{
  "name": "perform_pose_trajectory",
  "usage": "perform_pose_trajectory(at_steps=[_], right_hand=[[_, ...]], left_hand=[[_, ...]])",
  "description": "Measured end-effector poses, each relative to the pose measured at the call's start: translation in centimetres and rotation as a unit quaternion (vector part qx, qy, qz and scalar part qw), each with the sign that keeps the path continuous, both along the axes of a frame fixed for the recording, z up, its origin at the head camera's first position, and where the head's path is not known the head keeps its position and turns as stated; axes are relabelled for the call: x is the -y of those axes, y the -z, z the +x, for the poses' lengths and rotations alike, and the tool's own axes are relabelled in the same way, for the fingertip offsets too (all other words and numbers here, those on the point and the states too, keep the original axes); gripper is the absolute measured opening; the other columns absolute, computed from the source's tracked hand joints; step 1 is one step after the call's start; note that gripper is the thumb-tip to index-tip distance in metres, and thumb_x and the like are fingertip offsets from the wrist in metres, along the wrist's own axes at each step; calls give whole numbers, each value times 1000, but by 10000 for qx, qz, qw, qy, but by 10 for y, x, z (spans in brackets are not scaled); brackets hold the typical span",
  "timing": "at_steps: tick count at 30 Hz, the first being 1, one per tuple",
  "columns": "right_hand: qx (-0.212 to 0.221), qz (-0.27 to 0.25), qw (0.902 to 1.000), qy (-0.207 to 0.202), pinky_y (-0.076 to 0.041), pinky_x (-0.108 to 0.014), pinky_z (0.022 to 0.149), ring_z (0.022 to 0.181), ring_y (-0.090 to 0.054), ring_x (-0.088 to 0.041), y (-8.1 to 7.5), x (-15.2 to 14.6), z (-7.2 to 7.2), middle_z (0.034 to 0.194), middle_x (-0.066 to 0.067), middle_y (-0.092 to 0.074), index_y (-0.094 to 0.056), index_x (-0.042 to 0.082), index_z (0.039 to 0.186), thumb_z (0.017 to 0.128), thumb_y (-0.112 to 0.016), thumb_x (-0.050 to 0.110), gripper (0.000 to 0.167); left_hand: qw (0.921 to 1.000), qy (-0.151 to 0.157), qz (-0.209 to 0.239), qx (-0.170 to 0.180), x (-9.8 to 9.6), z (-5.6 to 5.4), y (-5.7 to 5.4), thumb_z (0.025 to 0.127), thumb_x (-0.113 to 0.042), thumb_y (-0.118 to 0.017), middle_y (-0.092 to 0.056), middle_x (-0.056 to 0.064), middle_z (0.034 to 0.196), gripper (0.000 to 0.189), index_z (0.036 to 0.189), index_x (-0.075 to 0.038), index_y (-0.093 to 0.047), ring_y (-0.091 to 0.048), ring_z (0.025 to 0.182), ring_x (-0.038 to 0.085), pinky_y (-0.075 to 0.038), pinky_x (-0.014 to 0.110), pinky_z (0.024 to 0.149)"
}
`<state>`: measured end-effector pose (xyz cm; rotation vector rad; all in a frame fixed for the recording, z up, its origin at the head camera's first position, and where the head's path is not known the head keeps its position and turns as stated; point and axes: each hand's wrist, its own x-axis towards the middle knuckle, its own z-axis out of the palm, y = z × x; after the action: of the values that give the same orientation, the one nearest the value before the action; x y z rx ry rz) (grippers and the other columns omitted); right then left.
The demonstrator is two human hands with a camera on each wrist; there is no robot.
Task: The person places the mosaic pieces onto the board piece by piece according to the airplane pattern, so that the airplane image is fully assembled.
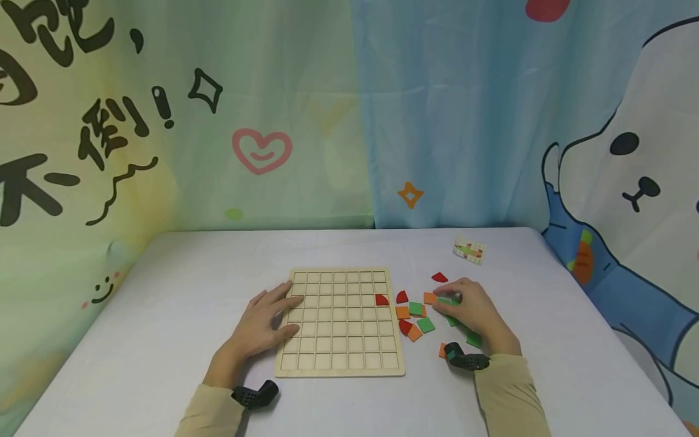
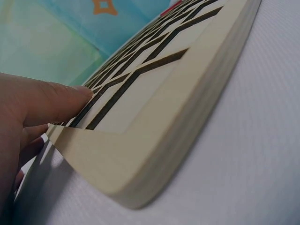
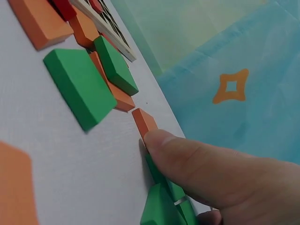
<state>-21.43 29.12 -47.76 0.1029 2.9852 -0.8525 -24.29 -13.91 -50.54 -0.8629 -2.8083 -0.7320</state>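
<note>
Nearest the head camera are two beige sleeves with small black wrist cameras, and beyond them the hands at work on a wooden grid board [image 1: 341, 321].

Under the right hand [image 1: 472, 309] lies a small cluster of green tiles [image 1: 449, 300]; the fingers are curled down over them, and the right wrist view shows the thumb [image 3: 187, 159] pressed against the edge of a green tile, so the grip looks narrow and closed on that piece, which is not yet lifted off the desk [image 1: 164, 303]. Just ahead of the thumb tip sits an orange tile [image 3: 143, 122]. Further out to the left of this grip, between it and the board, loose pieces are scattered: green squares [image 1: 426, 325], orange squares [image 1: 402, 312] and red quarter-round pieces [image 1: 401, 297], one more red piece [image 1: 439, 277] lying just beyond the fingers.

As for progress, I judge the work barely begun: only one red piece [image 1: 381, 299] sits in a cell, near the board's right edge, while every other cell is bare wood. Nearly the whole heap is left to be placed.

The left hand [image 1: 267, 325] lies flat with straight fingers over the board's left edge, its thumb on the frame, a wide, steadying grip that holds nothing. Well beyond the right hand, a small patterned card [image 1: 469, 250] rests near the desk's far edge, before the cartoon-printed curtain [image 1: 218, 121].
</note>
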Motion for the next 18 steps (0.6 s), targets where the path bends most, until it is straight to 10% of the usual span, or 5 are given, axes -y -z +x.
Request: perform_pose_trajectory(at_steps=[18], right_hand=[[24, 209, 9998, 52, -43, -55, 96, 105, -49, -31, -1, 5, 0, 111, -13, -59, -69, 14, 113, 83, -71, 29, 34]], left_hand=[[10000, -21, 62, 40, 1, 1, 0, 80, -44, -64, -38, 9, 152, 58, 133, -21, -56, -33, 141, 29, -21, 52, 115]])
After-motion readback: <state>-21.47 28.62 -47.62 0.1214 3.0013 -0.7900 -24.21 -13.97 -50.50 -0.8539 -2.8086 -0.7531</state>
